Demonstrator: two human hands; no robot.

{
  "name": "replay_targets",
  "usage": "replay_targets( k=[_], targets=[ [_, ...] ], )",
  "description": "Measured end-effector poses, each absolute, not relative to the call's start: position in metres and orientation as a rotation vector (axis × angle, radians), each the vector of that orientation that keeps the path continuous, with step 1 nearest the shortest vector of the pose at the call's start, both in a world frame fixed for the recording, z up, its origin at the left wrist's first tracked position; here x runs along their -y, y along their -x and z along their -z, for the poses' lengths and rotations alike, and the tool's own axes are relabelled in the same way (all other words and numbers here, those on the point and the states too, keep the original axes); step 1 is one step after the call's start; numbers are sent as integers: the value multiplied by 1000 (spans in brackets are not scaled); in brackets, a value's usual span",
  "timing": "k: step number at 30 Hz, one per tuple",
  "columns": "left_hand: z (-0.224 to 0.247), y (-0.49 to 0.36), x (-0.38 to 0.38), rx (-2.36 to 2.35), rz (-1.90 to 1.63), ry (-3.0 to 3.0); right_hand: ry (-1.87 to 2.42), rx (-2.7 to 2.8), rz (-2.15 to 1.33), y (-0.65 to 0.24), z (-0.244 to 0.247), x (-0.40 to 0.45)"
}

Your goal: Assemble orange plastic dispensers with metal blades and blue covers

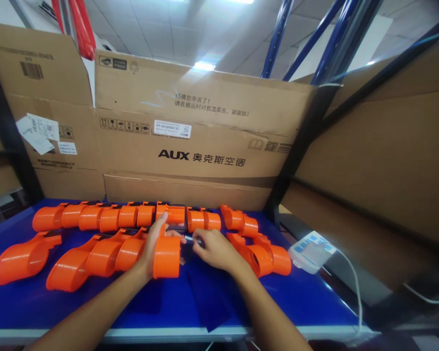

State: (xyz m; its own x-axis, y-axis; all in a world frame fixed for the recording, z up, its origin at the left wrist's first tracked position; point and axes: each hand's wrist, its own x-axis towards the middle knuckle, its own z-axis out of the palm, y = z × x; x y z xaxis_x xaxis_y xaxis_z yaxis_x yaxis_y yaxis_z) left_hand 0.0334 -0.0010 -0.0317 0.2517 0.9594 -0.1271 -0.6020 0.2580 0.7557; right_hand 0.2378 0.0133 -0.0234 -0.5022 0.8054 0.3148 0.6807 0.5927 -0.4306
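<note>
My left hand (154,241) is closed round an orange plastic ring-shaped part (167,257), holding it a little above the blue table surface (161,307). In my right hand (215,247) is a thin metal-shafted tool (189,239); its tip points left at the near side of the held part, and whether they touch I cannot tell. The fingers hide most of the tool's handle. Just behind both hands, another orange part (174,214) stands by a dark rectangular frame (185,218).
Several similar orange parts (89,217) form a back row, with others (104,256) in front at left and more (272,256) at right. A clear-lidded plastic box (312,251) with a white cable (356,282) lies right. Cardboard panels (131,151) and dark rack posts (296,146) border the table.
</note>
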Motion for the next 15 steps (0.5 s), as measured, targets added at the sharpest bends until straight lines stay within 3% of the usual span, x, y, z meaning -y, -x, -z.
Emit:
replay_targets(
  k=[5,15],
  targets=[
    [34,-36,-1,-714,-1133,-692,918,1696,-806,-237,21,-15],
    [44,-40,-5,-711,-1220,-789,760,1360,-889,-237,20,-21]
  ],
)
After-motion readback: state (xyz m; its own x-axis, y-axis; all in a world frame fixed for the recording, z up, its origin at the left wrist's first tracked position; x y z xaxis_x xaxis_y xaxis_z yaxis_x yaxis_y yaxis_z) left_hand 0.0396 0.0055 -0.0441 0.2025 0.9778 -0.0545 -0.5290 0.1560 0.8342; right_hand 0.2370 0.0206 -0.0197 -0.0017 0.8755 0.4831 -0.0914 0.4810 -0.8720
